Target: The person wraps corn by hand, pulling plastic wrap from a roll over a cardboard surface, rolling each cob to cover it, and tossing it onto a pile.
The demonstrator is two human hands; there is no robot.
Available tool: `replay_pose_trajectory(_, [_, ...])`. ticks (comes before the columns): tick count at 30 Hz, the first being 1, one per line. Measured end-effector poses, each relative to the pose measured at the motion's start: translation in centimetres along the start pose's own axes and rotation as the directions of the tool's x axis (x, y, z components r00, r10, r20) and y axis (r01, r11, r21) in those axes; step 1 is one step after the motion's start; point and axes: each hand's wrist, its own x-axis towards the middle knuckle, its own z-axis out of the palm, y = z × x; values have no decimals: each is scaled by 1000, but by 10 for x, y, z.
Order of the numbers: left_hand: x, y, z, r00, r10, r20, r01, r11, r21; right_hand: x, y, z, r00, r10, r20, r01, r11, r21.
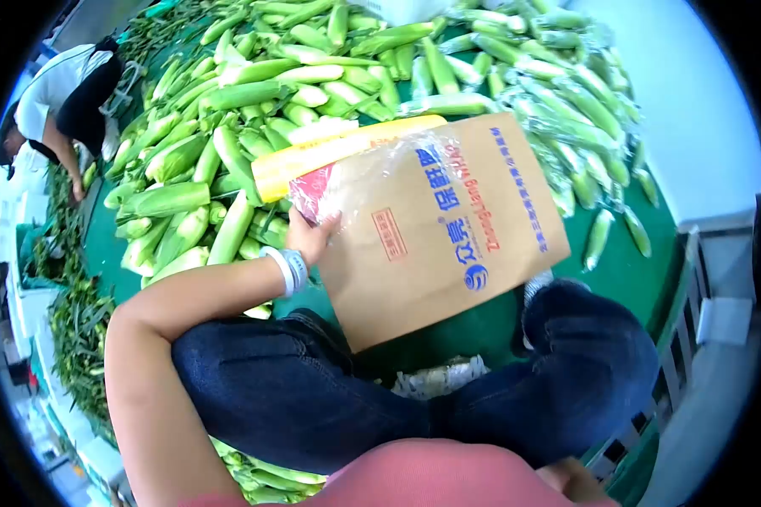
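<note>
So the thing in hand here is a big brown paper bag (423, 253) with blue and red print, held at a slant over the gap between the person's knees, just this side of the corn (177, 156). The left hand (311, 241) has the bag's left edge, fingers closed in a pinch. Some clear plastic with a red patch (313, 186) is bunched up right there too, can't tell if it's part of the grip. Right hand doesn't show, so no clue what it's holding. My guess is the bag's light, kinda stiff for paper but easy to crease or tear if you yank a corner. The plastic looks floppy and probably slippery, so I'd pinch the paper itself, a bit in from the edge, and steady the opposite side too
</note>
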Motion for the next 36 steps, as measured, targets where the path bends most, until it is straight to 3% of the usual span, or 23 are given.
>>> replay_pose_trajectory(2, [-6, 20, -15, 978, -139, 153, 129, 989, 75, -4, 9, 0, 999, 48, -10, -49, 965, -258])
replay_pose_trajectory(3, [19, -29, -21, 997, -2, 82, -19, 967, 252, -2, -3, -11, 998, 46, -34, -56, 919, -391])
replay_pose_trajectory(4, [9, -15, -32, 984, -26, 178, -41, 930, 365, 6, -17, -27, 994, 34, -105, -83, 858, -506])
replay_pose_trajectory(6, [-15, 25, -50, 818, -335, 468, 150, 910, 388, 8, -84, -77, 923, -164, -348, -70, 818, -571])
replay_pose_trajectory(7, [-20, 37, -56, 740, -454, 496, 156, 833, 530, 5, -131, -104, 844, -321, -429, 42, 838, -544])
replay_pose_trajectory(8, [-23, 47, -63, 697, -475, 537, 82, 797, 598, 14, -171, -139, 722, -556, -412, 354, 808, -470])
replay_pose_trajectory(9, [-21, 51, -68, 737, -433, 519, -5, 764, 645, -30, -238, -147, 569, -727, -384, 444, 665, -601])
replay_pose_trajectory(10, [-15, 57, -72, 771, -393, 501, -87, 715, 694, -51, -284, -148, 534, -790, -301, 525, 589, -615])
replay_pose_trajectory(11, [-7, 62, -77, 870, -206, 448, -233, 629, 742, -60, -321, -137, 471, -863, -186, 593, 465, -658])
replay_pose_trajectory(12, [5, 65, -82, 898, 123, 423, -431, 445, 785, -69, -351, -123, 400, -914, -70, 647, 336, -685])
replay_pose_trajectory(14, [46, 83, -87, 932, 195, 305, -359, 386, 850, -91, -400, -93, 539, -820, 192, 618, 229, -752])
replay_pose_trajectory(16, [94, 97, -83, 914, 281, 293, -379, 330, 865, -71, -432, -68, 572, -747, 339, 595, 93, -798])
replay_pose_trajectory(19, [178, 88, -60, 897, 278, 343, -414, 258, 873, -35, -465, -44, 676, -638, 368, 556, 114, -823])
replay_pose_trajectory(22, [237, 61, -31, 864, 147, 482, -500, 119, 858, -6, -474, -35, 600, -735, 317, 593, 142, -793])
replay_pose_trajectory(24, [243, 59, -15, 887, -141, 440, -431, 92, 898, -2, -471, -45, 521, -773, 362, 616, 47, -786])
replay_pose_trajectory(25, [264, 37, -12, 872, -184, 454, -440, 115, 891, 9, -464, -47, 442, -824, 354, 603, -19, -797])
replay_pose_trajectory(26, [267, 27, -15, 855, -86, 512, -501, 118, 857, 17, -463, -56, 449, -816, 365, 610, -18, -792])
replay_pose_trajectory(28, [259, 32, -23, 812, 17, 583, -575, 194, 795, 12, -459, -80, 392, -692, 606, 809, -54, -585])
replay_pose_trajectory(29, [254, 45, -25, 875, -87, 477, -437, 287, 853, 14, -452, -90, 388, -687, 614, 819, -48, -571])
replay_pose_trajectory(31, [239, 56, -40, 878, 285, 384, -470, 369, 802, 19, -436, -110, 315, -627, 713, 948, 168, -271])
replay_pose_trajectory(32, [235, 58, -45, 886, 407, 220, -404, 446, 799, 21, -426, -116, 305, -617, 725, 952, 166, -259])
replay_pose_trajectory(34, [172, 128, -30, 820, 555, 140, -487, 547, 681, 19, -410, -127, 168, -665, 728, 880, 434, 193])
replay_pose_trajectory(36, [130, 154, -15, 793, 599, 107, -510, 558, 655, 6, -402, -134, 128, -691, 711, 866, 427, 259])
